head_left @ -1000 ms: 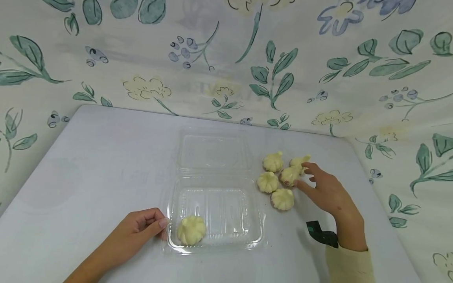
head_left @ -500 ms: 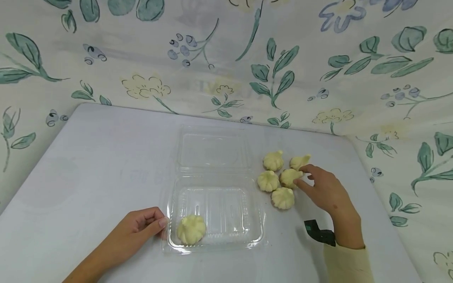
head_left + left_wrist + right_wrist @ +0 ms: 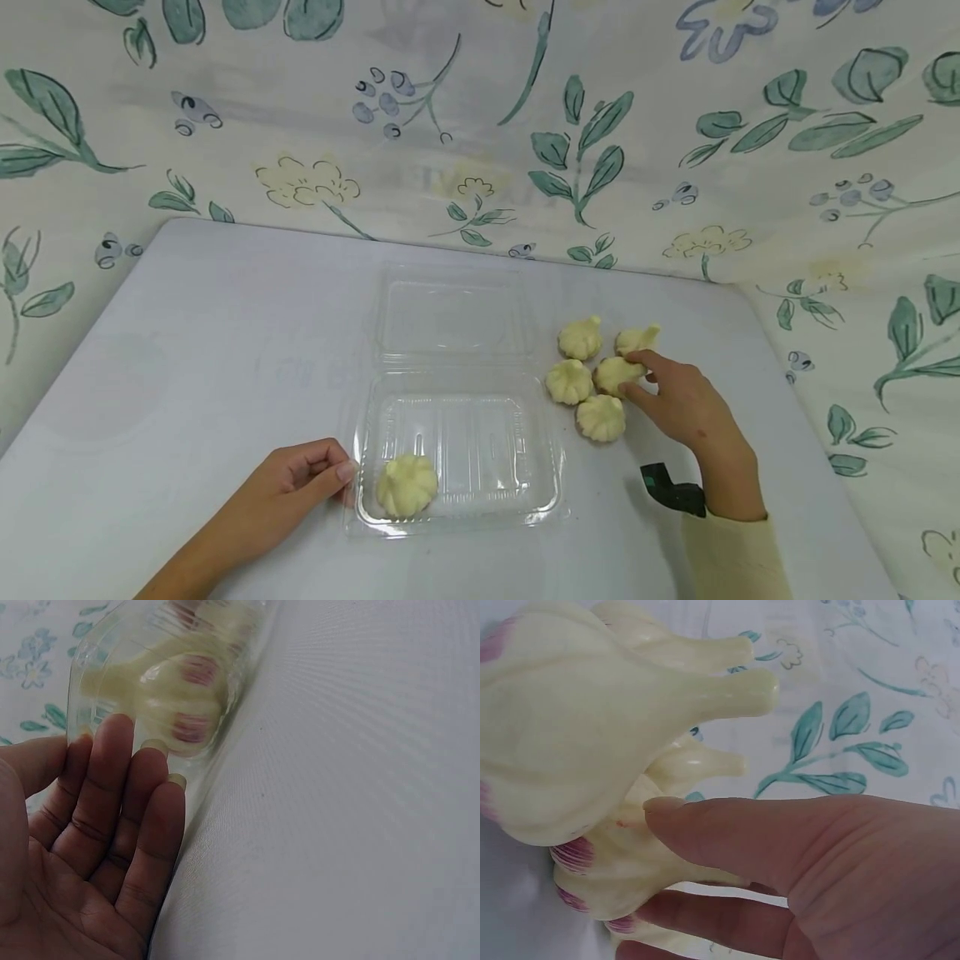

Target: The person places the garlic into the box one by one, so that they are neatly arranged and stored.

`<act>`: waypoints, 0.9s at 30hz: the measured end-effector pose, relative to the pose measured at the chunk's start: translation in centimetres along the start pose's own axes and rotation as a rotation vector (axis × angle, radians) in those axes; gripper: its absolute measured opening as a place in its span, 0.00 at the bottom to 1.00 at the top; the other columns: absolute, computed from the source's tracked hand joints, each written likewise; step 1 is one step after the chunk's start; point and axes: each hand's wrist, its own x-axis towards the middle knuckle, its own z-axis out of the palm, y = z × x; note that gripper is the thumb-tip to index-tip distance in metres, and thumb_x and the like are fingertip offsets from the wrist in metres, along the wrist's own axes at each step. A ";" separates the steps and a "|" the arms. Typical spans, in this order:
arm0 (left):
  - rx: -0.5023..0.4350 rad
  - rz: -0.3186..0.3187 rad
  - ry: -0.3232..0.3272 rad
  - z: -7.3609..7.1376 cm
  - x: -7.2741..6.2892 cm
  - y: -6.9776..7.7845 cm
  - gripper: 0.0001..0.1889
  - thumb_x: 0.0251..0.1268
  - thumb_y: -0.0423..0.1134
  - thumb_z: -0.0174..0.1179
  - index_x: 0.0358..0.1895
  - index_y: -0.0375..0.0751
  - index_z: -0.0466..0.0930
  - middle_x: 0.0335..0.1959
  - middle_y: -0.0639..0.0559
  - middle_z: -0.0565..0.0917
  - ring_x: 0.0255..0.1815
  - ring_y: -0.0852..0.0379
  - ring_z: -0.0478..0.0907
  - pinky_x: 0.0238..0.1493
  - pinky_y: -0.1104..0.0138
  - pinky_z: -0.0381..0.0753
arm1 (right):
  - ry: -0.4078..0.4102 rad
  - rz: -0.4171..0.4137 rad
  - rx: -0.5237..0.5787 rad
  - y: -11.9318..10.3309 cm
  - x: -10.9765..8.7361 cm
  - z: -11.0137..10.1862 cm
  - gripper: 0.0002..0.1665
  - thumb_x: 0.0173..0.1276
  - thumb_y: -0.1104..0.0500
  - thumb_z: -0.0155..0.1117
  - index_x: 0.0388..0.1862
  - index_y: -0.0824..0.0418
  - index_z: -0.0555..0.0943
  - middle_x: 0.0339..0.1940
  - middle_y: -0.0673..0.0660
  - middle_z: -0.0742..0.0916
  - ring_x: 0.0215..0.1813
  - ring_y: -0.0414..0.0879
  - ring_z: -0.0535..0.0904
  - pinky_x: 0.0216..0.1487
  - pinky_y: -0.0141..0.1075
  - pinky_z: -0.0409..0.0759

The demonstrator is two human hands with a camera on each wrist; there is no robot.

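A hinged clear plastic container (image 3: 487, 450) lies opened flat, its lid (image 3: 453, 321) toward the back. One garlic bulb (image 3: 407, 486) sits in its front left corner; the left wrist view shows that bulb through the clear wall. My left hand (image 3: 288, 487) pinches the container's left rim between thumb and fingers. At the right, my right hand (image 3: 686, 408) grips a garlic bulb (image 3: 615, 375) within a loose cluster, thumb on its near side and fingers on the far side. In the right wrist view the thumb (image 3: 720, 832) lies against this purple-streaked bulb (image 3: 615, 874).
Several garlic bulbs surround the gripped one: one in front (image 3: 601, 418), one to its left (image 3: 568, 382), one behind left (image 3: 580, 337) and one behind (image 3: 636, 338). The white table (image 3: 225, 333) ends at a floral cloth (image 3: 480, 125).
My right hand has moved slightly left and its fingers have closed round the middle garlic bulb. The left hand and container have stayed in place.
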 end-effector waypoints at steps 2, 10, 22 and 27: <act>-0.001 -0.005 -0.001 0.0 0.0 0.0 0.12 0.80 0.30 0.55 0.35 0.48 0.80 0.30 0.54 0.84 0.33 0.54 0.82 0.41 0.66 0.83 | -0.014 -0.001 -0.006 0.1 0.0 0.0 0.32 0.78 0.48 0.64 0.75 0.59 0.72 0.62 0.72 0.83 0.63 0.68 0.79 0.54 0.64 0.79; 0.002 -0.001 0.002 0.1 0.0 -0.1 0.12 0.80 0.30 0.55 0.36 0.48 0.80 0.30 0.54 0.84 0.34 0.54 0.82 0.41 0.66 0.82 | -0.043 0.008 0.012 0.2 0.1 0.1 0.35 0.78 0.44 0.63 0.78 0.57 0.70 0.62 0.72 0.83 0.63 0.69 0.78 0.53 0.65 0.79; 0.019 -0.006 0.007 0.2 0.0 0.0 0.12 0.81 0.31 0.55 0.35 0.49 0.80 0.30 0.55 0.84 0.34 0.55 0.82 0.40 0.67 0.82 | -0.069 0.005 0.008 0.1 0.4 0.4 0.38 0.79 0.46 0.62 0.81 0.57 0.66 0.62 0.74 0.82 0.64 0.70 0.78 0.55 0.65 0.78; 0.030 0.000 0.011 0.1 0.0 0.0 0.12 0.81 0.30 0.55 0.35 0.50 0.80 0.30 0.56 0.84 0.34 0.56 0.81 0.40 0.67 0.81 | -0.078 0.009 0.022 0.0 0.5 0.5 0.39 0.79 0.46 0.62 0.81 0.58 0.65 0.63 0.74 0.81 0.65 0.70 0.77 0.56 0.66 0.78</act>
